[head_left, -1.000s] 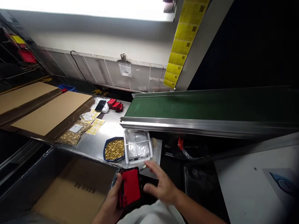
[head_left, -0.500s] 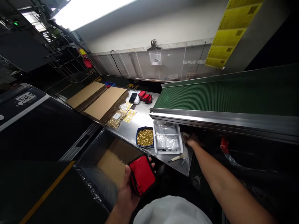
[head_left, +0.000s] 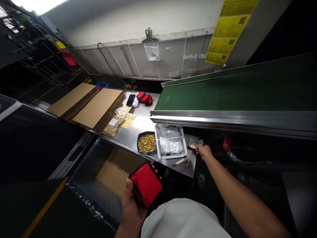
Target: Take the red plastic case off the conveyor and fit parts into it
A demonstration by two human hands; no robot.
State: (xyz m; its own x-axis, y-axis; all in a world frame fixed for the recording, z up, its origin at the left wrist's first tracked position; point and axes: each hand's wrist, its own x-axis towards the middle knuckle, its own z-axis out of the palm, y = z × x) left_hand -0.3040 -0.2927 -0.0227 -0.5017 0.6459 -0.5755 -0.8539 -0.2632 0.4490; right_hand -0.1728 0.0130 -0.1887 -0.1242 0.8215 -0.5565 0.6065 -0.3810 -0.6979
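Note:
My left hand (head_left: 132, 206) is closed around a red case with black edges (head_left: 148, 182), thumb on one side and fingertips on the far side. It is over the near edge of the lined carton (head_left: 112, 173). At the right end of the metal table, my right hand (head_left: 204, 151) pinches a pale-handled tool with a dark tip, which looks like a brush (head_left: 193, 145). Just left of it stands a white tray (head_left: 184, 145) with clear plastic bags. A pale-handled tool (head_left: 182, 161) lies in front of the tray.
A blue bin (head_left: 138, 145) of small gold-coloured parts adjoins the tray. Further back are a bag of similar parts (head_left: 112, 127), sticker sheets (head_left: 128, 121), a phone (head_left: 130, 99) and several red cases (head_left: 144, 98). Cardboard (head_left: 99, 109) lies left; a green conveyor (head_left: 210, 97) rises right.
My right hand has come out from the shadow beside the tray, and the pale-handled brush now shows in it. The left hand still holds the red case. The view has shifted.

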